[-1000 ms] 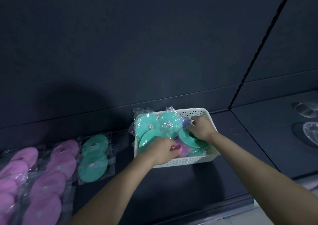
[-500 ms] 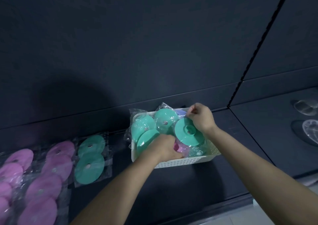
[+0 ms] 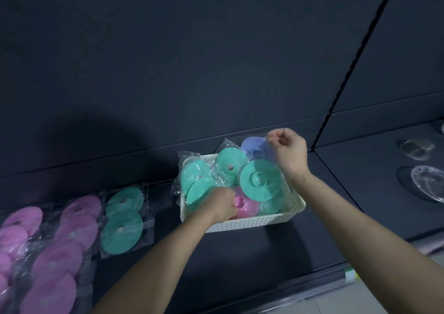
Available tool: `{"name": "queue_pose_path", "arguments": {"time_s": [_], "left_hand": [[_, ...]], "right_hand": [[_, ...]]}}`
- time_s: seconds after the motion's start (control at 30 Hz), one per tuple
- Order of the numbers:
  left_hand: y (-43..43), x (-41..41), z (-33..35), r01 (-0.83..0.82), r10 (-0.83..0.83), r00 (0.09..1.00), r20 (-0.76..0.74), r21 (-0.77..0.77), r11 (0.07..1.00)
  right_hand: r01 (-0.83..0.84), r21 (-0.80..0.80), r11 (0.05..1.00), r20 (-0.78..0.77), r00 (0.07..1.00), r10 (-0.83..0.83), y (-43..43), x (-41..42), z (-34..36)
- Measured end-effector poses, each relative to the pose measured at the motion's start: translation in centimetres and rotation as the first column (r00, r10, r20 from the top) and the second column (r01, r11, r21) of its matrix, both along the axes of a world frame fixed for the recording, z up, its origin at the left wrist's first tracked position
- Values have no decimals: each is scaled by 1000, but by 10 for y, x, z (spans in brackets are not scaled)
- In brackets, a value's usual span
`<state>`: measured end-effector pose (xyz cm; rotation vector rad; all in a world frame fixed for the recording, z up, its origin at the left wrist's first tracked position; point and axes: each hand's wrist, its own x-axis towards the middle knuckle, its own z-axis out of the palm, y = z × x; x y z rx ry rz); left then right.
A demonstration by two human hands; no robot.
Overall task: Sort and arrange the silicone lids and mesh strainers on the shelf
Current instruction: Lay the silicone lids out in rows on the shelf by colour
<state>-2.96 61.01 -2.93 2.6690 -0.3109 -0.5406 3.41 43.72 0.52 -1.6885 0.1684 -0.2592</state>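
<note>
A white perforated basket (image 3: 252, 223) on the dark shelf holds bagged silicone lids, mostly teal, with a pink one (image 3: 247, 208) at the bottom. My right hand (image 3: 289, 154) pinches the top of a clear bag and holds it above the basket; a teal lid (image 3: 260, 180) and a purple-blue lid (image 3: 255, 146) hang in it. My left hand (image 3: 222, 205) reaches into the basket, its fingers curled around the pink lid's knob. On the shelf to the left lie a bagged pair of teal lids (image 3: 122, 220) and rows of pink lids (image 3: 57, 253).
Clear plastic dishes (image 3: 430, 185) lie on the neighbouring shelf section at the right, past a black divider seam (image 3: 346, 78). The dark back panel (image 3: 192, 73) rises behind. The shelf's front edge (image 3: 312, 282) runs along the bottom right.
My right hand has risen out of the basket, lifting the bag with the teal and purple-blue lids. My left hand stayed in the basket at the pink lid.
</note>
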Motion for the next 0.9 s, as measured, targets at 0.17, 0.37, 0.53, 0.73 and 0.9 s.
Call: {"name": "queue_pose_path", "arguments": {"time_s": [0.17, 0.37, 0.53, 0.73, 0.9], "left_hand": [[2, 2, -7, 19, -15, 999, 47, -79, 997], [-5, 9, -8, 107, -109, 994, 26, 42, 993], [-15, 10, -1, 126, -131, 991, 28, 140, 982], [-20, 9, 16, 138, -152, 983, 98, 136, 981], [-8, 1, 13, 6, 20, 962, 272, -93, 996]], "right_hand": [[121, 90, 989, 172, 976, -135, 2, -9, 18], [-62, -214, 975, 166, 981, 99, 0, -27, 8], [-231, -337, 913, -1, 970, 245, -3, -41, -13], [-291, -276, 916, -50, 956, 289, -5, -44, -19], [-246, -272, 930, -40, 969, 244, -5, -42, -17]]}}
